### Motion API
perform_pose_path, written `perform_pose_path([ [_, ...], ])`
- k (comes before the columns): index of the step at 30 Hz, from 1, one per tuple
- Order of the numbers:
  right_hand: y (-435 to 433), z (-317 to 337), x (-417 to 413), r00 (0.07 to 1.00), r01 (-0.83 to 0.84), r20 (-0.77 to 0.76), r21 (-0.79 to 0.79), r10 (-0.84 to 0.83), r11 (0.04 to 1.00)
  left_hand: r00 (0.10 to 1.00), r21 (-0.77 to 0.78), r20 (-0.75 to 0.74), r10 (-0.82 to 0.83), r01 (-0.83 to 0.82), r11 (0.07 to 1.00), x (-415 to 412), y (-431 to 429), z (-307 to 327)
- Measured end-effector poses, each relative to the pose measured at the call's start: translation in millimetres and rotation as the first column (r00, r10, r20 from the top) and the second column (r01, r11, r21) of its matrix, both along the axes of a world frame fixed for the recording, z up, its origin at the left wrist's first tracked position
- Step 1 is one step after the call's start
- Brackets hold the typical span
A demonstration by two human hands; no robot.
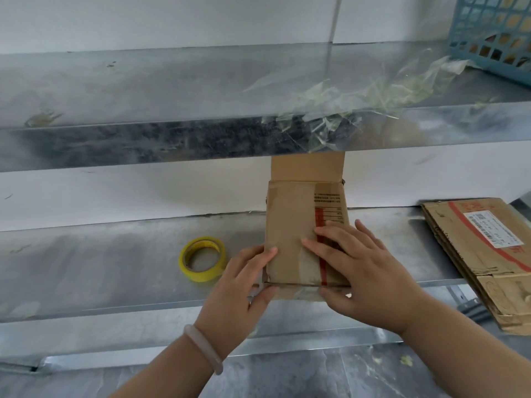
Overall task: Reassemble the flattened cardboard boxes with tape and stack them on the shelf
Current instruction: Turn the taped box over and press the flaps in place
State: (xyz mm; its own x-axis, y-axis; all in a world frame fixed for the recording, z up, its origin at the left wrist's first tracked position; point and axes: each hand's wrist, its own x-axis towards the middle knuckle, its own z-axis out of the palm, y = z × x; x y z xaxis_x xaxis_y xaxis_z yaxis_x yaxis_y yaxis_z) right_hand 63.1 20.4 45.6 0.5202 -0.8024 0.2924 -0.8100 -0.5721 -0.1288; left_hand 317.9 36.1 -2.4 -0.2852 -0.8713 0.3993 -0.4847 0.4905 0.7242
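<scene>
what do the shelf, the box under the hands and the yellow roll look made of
Shelf: seemingly galvanised sheet metal, grey, mottled, dully reflective. Box: brown cardboard, matte, creased, frayed edges. Yellow roll: probably plastic adhesive tape, glossy, on a cardboard-looking core.

Blue basket [494, 33] cut off by right edge; box flap [307, 165] top hidden behind upper shelf [143, 145]; label [492, 232] print unreadable.
</scene>
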Motion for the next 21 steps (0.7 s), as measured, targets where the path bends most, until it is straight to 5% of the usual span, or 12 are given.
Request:
perform_pose_path([
  [7, -12.3, -0.2, 6.6, 0.991, 0.097, -0.095, 0.058, -0.091, 0.994, 0.996, 0.125, 0.049, -0.076, 0.07, 0.99, 17.5, -20.2, 1.0],
  [10, -15.6, 0.5, 6.0, 0.985, 0.118, -0.13, -0.001, -0.117, 0.993, 0.987, 0.181, 0.127, 0.094, -0.116, 0.977, 51.2, -28.6, -16.7],
  [15, -18.7, -2.0, 15.8, 0.973, 0.153, -0.165, -0.049, -0.159, 0.987, 0.8, 0.005, 0.499, 0.334, -0.387, 0.922, 103.5, -40.0, -58.3],
  [21, -3.4, 1.2, 23.9, 0.982, 0.154, -0.089, -0.131, -0.166, 0.979, 0.67, -0.087, 0.674, 0.312, -0.347, 0.934, 114.8, -51.0, -79.2],
])
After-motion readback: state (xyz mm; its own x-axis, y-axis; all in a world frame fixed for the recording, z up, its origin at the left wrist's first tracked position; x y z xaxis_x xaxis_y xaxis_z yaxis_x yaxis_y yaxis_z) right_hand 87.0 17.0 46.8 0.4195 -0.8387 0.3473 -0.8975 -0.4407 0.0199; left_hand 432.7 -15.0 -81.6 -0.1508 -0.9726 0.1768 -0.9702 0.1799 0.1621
